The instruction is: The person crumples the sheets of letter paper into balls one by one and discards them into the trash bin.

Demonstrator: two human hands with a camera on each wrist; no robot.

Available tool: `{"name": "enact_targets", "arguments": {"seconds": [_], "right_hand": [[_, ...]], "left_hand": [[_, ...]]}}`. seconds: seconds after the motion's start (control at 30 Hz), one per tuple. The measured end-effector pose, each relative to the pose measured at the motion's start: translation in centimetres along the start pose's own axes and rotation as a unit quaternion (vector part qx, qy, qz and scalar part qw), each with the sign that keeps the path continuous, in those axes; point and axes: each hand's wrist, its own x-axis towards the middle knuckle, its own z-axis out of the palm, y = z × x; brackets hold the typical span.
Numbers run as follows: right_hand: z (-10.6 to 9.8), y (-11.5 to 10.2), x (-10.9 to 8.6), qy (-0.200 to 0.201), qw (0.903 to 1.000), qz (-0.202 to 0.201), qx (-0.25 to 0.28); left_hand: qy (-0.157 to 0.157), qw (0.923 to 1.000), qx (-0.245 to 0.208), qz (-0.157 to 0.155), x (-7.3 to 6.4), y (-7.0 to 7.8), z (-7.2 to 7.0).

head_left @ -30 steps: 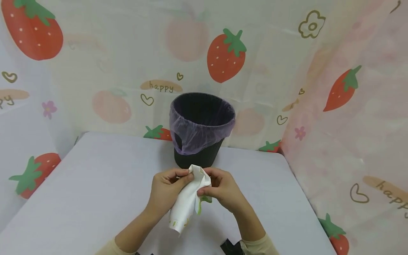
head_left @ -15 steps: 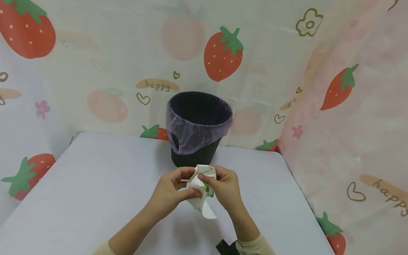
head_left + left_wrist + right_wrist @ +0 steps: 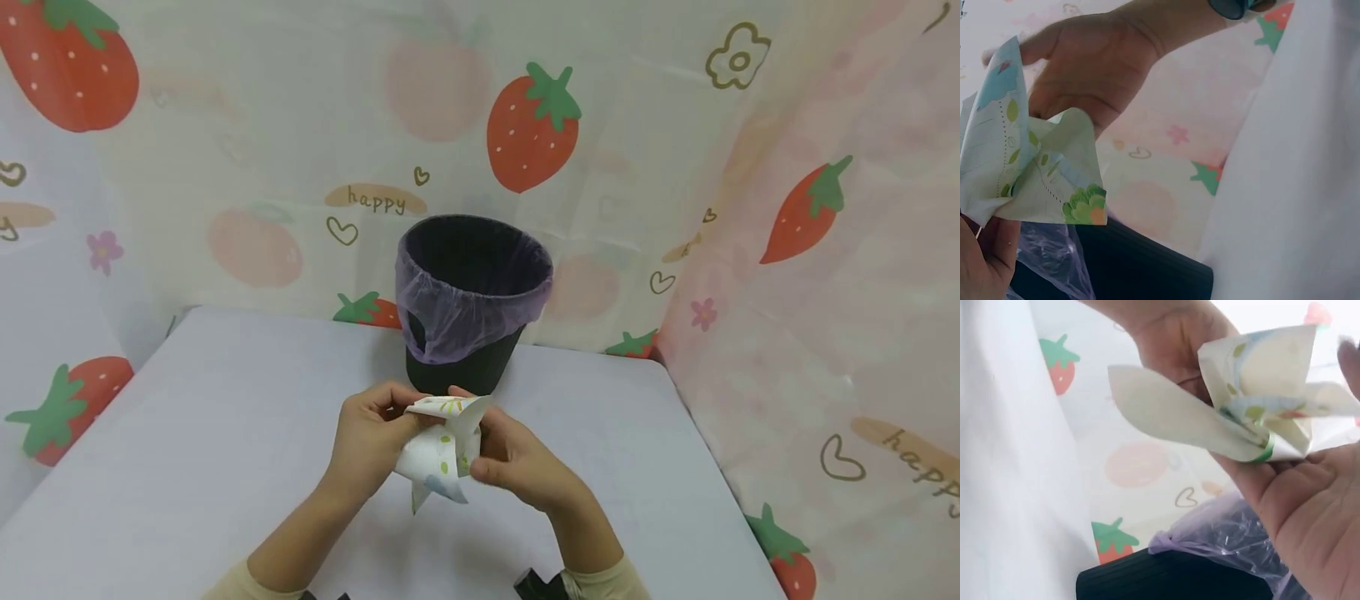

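Over the table I hold a sheet of thin white paper [image 3: 427, 454], bent and folded, with printed leaves and patches of blue. A green flower shows on a corner of the paper [image 3: 1054, 175] in the left wrist view. My left hand [image 3: 363, 437] pinches it between thumb and fingers at its left side. My right hand [image 3: 528, 467] is at the right side, fingers against the back of the paper and thumb standing apart. In the right wrist view the paper [image 3: 1260, 369] has loose flaps spread out, with the right palm [image 3: 1316, 512] below.
A black bin [image 3: 465, 367] stands behind the hands near the back of the white table [image 3: 262, 417]. A purple plastic liner [image 3: 457, 325] is folded over its rim. Strawberry-print sheets [image 3: 300, 100] hang at the back and sides.
The paper was a long roll shape, then bunched small between both hands. Now it is turned and spread wider, its printed side showing. The right thumb has come off it.
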Motion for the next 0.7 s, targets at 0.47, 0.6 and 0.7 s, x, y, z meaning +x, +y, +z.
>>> {"name": "enact_targets", "arguments": {"seconds": [0.47, 0.6, 0.7], "right_hand": [[0.4, -0.1, 0.0, 0.026, 0.9924, 0.015, -0.120], [1.1, 0.2, 0.4, 0.123, 0.9848, 0.030, -0.118], [1.5, 0.7, 0.4, 0.181, 0.9758, 0.034, -0.118]], "left_hand": [[0.058, 0.9982, 0.007, 0.012, -0.5, -1.2, 1.0], [0.075, 0.9954, 0.036, 0.048, -1.1, -1.5, 1.8], [0.068, 0.9949, 0.046, 0.058, -1.6, -1.7, 2.3]]}}
